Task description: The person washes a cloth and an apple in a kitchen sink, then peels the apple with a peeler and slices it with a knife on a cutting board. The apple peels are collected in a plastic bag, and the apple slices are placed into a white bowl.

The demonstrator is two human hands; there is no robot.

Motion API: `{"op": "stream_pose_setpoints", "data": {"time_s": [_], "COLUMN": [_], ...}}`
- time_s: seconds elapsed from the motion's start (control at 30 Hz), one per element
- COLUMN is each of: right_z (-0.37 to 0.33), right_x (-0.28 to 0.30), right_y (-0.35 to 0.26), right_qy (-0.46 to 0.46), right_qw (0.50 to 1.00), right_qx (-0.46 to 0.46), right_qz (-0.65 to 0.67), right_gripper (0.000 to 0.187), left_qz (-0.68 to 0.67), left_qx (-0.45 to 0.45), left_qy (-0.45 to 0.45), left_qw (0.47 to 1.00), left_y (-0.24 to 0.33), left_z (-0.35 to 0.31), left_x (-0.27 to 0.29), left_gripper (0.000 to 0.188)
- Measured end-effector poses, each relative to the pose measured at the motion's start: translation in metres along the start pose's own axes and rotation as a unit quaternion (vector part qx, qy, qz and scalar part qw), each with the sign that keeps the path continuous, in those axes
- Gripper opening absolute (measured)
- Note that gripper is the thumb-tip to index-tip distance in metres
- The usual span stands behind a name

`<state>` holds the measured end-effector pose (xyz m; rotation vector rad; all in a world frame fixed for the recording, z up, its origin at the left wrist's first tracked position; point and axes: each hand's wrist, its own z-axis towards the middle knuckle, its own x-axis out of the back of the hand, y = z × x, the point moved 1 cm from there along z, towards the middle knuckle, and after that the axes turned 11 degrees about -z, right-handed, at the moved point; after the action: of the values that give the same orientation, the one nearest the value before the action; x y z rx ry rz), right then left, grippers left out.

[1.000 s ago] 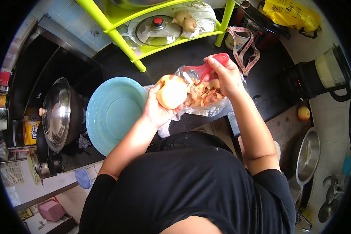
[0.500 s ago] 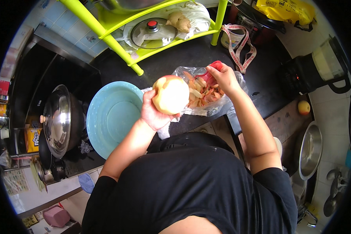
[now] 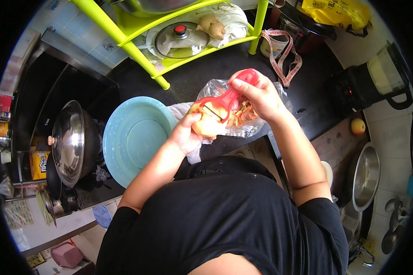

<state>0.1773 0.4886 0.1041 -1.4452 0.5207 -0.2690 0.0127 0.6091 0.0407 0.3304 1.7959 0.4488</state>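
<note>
A mostly peeled apple [image 3: 207,127] rests in my left hand [image 3: 184,136], its fingers wrapped round the lower side. My right hand [image 3: 260,97] grips a red peeler [image 3: 231,97] by its handle. The peeler's blade end lies against the top of the apple, with some reddish skin showing there. Beneath both hands a clear plastic bag [image 3: 280,94] lies spread on the black counter, and peelings [image 3: 244,115] are heaped on it. A whitish towel [image 3: 193,153] lies partly under my left hand, beside the bag.
Left of my hands stands a light blue basin [image 3: 112,137]; beyond it is a lidded pan [image 3: 71,142] on the stove. A green rack [image 3: 144,68] rises behind. Off to the right are a blender [image 3: 353,85], another apple [image 3: 357,126] and a steel bowl [image 3: 376,176].
My right hand has brought the peeler up from over the peelings, leftward onto the apple. The apple has turned in my left hand and tilted toward the peeler.
</note>
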Motion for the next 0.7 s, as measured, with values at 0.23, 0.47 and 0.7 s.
{"op": "stream_pose_setpoints", "data": {"time_s": [0.23,0.47,0.7], "right_z": [0.020,0.004,0.001], "right_x": [0.059,0.019,0.024], "right_y": [0.064,0.010,0.013], "right_qy": [0.172,0.151,0.083], "right_qw": [0.977,0.988,0.996], "right_qx": [-0.110,0.006,-0.025], "right_qz": [-0.058,-0.033,0.025], "right_gripper": [0.017,0.019,0.019], "left_qz": [-0.041,-0.090,-0.097], "left_qx": [0.002,-0.005,0.013], "left_qy": [-0.104,-0.025,-0.100], "left_qw": [0.994,0.996,0.990], "left_y": [0.008,0.008,0.005], "left_z": [-0.009,-0.005,-0.004], "left_x": [-0.012,0.002,0.004], "left_gripper": [0.075,0.070,0.082]}}
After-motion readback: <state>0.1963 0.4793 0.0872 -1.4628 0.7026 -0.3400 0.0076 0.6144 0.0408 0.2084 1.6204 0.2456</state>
